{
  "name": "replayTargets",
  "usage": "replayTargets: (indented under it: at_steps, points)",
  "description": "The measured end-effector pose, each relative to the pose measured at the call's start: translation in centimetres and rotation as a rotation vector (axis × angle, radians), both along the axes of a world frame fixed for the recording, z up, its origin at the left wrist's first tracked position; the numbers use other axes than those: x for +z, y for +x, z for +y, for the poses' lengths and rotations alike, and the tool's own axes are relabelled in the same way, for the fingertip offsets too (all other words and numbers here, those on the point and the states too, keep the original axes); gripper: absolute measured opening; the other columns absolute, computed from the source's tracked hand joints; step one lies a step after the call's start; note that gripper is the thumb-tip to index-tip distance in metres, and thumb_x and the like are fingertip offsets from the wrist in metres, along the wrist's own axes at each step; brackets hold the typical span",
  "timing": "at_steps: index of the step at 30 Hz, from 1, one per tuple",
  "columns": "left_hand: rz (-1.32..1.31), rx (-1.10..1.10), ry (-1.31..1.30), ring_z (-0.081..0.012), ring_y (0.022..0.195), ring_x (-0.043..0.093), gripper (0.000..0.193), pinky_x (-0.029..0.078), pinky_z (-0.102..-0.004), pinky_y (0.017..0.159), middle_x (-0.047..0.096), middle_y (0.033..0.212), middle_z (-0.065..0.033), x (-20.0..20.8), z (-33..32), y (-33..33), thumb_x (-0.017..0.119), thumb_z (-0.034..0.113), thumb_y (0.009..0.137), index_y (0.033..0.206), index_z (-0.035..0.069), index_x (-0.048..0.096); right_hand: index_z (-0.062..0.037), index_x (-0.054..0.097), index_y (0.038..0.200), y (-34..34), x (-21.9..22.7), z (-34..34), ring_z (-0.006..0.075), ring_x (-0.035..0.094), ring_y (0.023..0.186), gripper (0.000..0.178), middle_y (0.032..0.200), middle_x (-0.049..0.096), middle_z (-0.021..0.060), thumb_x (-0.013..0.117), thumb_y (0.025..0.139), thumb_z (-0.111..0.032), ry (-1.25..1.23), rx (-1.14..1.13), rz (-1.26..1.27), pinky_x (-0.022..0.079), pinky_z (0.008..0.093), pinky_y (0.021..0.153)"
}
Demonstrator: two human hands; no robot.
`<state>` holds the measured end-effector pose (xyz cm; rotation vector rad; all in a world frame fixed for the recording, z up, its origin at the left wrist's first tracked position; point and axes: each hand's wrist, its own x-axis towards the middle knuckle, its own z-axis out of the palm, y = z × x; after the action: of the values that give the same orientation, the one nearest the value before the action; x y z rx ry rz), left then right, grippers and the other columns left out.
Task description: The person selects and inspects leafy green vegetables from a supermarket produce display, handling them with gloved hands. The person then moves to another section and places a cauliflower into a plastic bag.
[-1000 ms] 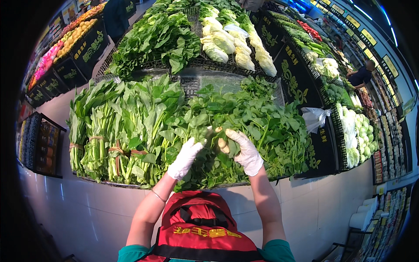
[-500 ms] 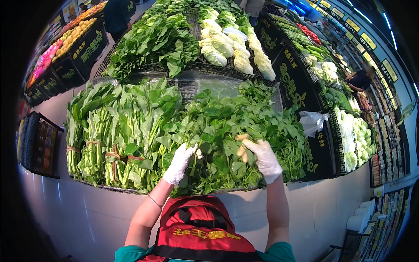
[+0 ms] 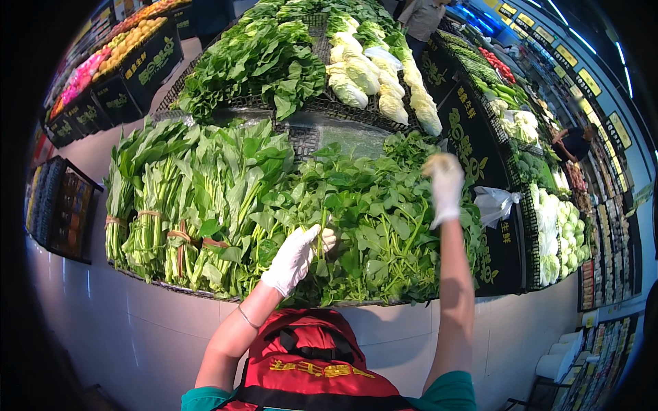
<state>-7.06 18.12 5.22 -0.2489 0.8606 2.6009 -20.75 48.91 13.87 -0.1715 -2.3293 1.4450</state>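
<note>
Left hand (image 3: 293, 259) in white glove was clenched on stems of a leafy bunch (image 3: 322, 229) at 6 o'clock of the greens pile (image 3: 384, 219), apparently lifting it clear; right hand (image 3: 444, 186) reached toward 2 o'clock, grip indiscernible.

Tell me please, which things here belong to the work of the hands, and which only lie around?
In use:
- left hand, gloved, gripping a green stem
- right hand, gloved, raised over the leafy greens

Lying about:
- tied bundles on the left
- pale cabbages behind
- plastic bag to the right
- fruit far left
</note>
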Motion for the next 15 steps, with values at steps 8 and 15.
replayTargets:
  at_steps: [8, 15]
  points:
    - [0.113, -0.091, -0.298, -0.0122, 0.095, 0.064, 0.034, 0.051, -0.0271, 0.085, 0.068, 0.112, -0.0072, 1.0, 2.5, 1.1, 0.063, 0.015, 0.094, 0.122, -0.002, 0.059, 0.0006, 0.069, 0.109, 12.8, -7.5, -12.0, 0.0105, 0.062, 0.085, 0.023, 0.097, 0.069, 0.0019, 0.073, 0.087, -0.007, -0.791, 0.394, -0.345, 0.05, 0.0227, 0.079]
    - [0.22, -0.044, -0.502, -0.0157, 0.104, 0.064, 0.037, 0.048, -0.0319, 0.095, 0.069, 0.116, -0.0088, 1.0, 0.8, 1.5, 0.061, 0.022, 0.096, 0.127, 0.002, 0.058, 0.0033, 0.061, 0.12, 12.7, -5.1, -9.6, 0.0175, 0.069, 0.086, 0.028, 0.101, 0.071, 0.0147, 0.047, 0.096, -0.002, -0.876, 0.323, -0.437, 0.053, 0.022, 0.066]
